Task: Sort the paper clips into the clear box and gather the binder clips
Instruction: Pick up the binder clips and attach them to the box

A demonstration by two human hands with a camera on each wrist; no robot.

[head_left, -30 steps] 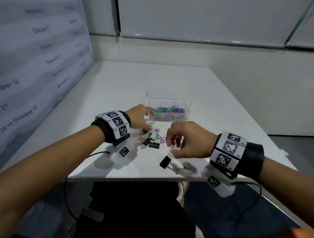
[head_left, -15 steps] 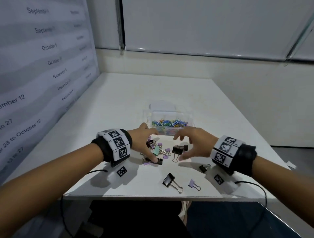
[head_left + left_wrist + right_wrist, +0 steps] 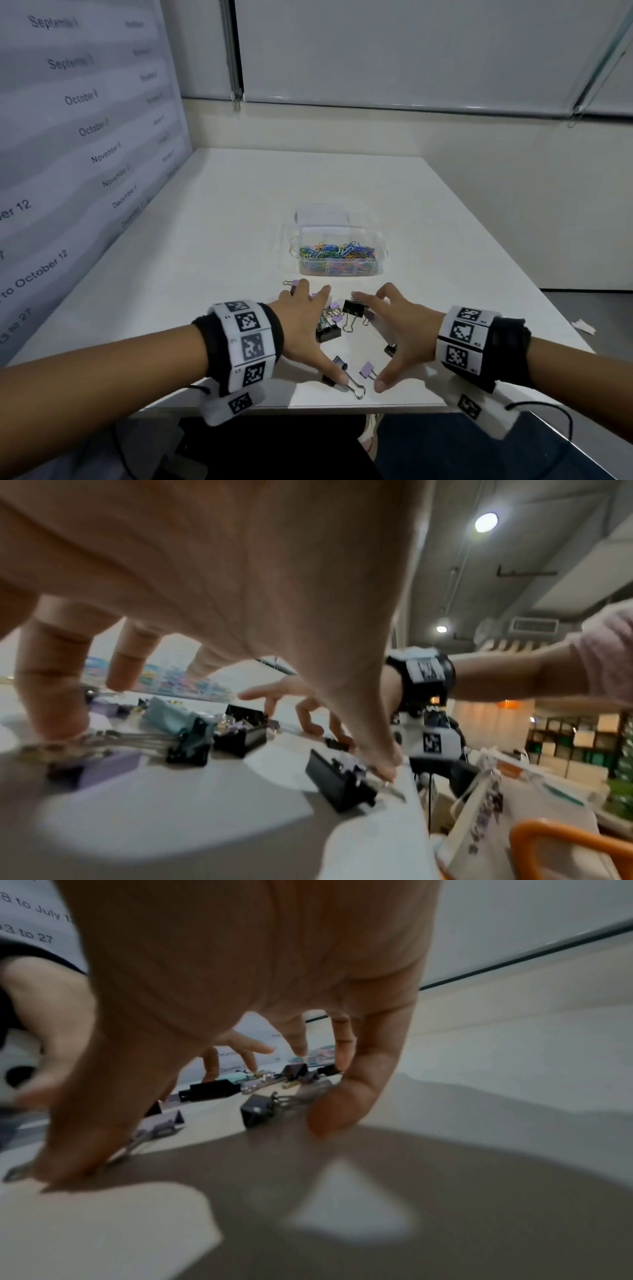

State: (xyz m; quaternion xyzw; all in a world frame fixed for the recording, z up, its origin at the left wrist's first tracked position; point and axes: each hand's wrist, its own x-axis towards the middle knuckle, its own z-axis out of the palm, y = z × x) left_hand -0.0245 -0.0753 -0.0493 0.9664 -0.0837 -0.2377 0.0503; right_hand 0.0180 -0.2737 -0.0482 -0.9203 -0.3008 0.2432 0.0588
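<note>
Whereas half a second ago only the far cluster was flanked, the binder clips point(image 3: 337, 325), near-edge strays included, are now bracketed on the bench point(image 3: 212, 240) by the left hand point(image 3: 301, 329) and right hand point(image 3: 397, 329), fingers spread and gripping nothing: gathering underway. Clear box point(image 3: 381, 240): paper clips point(image 3: 337, 255) held inside.
</note>
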